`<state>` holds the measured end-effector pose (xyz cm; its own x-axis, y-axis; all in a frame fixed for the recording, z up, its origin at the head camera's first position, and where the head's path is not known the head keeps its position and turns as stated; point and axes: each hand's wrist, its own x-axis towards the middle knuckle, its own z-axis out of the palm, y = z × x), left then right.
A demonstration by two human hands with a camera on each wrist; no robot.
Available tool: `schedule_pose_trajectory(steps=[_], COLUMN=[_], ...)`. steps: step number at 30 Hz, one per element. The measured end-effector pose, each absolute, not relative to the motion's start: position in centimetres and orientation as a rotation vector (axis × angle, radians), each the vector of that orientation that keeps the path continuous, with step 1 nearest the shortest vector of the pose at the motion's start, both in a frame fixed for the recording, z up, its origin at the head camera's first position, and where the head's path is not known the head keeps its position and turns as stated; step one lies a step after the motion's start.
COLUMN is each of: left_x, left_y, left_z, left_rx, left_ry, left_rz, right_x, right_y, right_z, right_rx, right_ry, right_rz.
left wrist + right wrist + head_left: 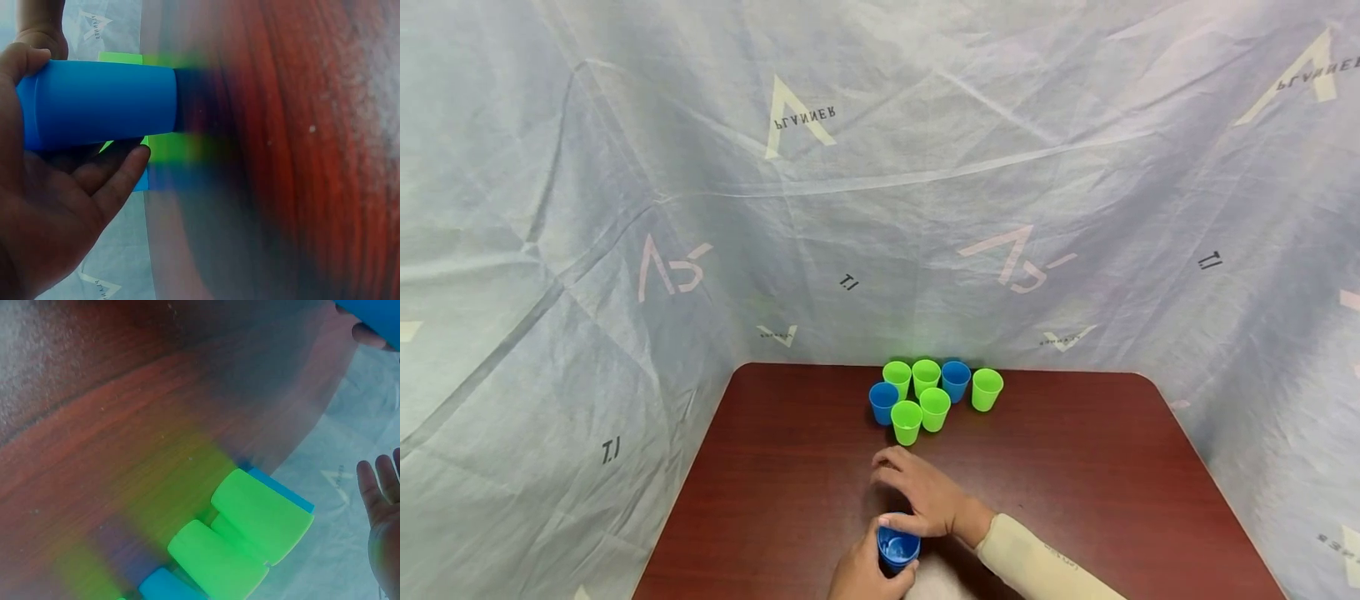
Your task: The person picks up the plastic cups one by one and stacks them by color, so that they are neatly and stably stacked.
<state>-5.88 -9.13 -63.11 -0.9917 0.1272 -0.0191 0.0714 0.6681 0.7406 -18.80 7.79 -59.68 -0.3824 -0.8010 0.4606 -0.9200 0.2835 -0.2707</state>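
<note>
Near the front edge of the table, my left hand grips a blue cup, whose mouth faces up; a second rim line suggests nested cups. In the left wrist view, thumb and fingers of my left hand lie on either side of the blue cup. Just beyond it, my right hand reaches over with bent, parted fingers and its thumb at the cup's rim; whether it touches is unclear. The right wrist view shows the right hand's fingers apart, holding nothing.
Toward the back of the table stand several green cups and two blue cups, mostly close together; one green cup is at their right end. Grey printed cloth hangs behind and beside the table.
</note>
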Motion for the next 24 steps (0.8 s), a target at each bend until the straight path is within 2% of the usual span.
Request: schedule_pose_trajectory(steps=[24], left_x=[-6.8], left_y=[-10.2], left_z=[-62.5], left_rx=[0.231], left_ry=[2.658], left_rz=[1.211], right_x=[-21.0], right_y=[6.4], right_z=[-58.5], right_rx=[1.348], right_ry=[-2.518], right_rz=[0.625])
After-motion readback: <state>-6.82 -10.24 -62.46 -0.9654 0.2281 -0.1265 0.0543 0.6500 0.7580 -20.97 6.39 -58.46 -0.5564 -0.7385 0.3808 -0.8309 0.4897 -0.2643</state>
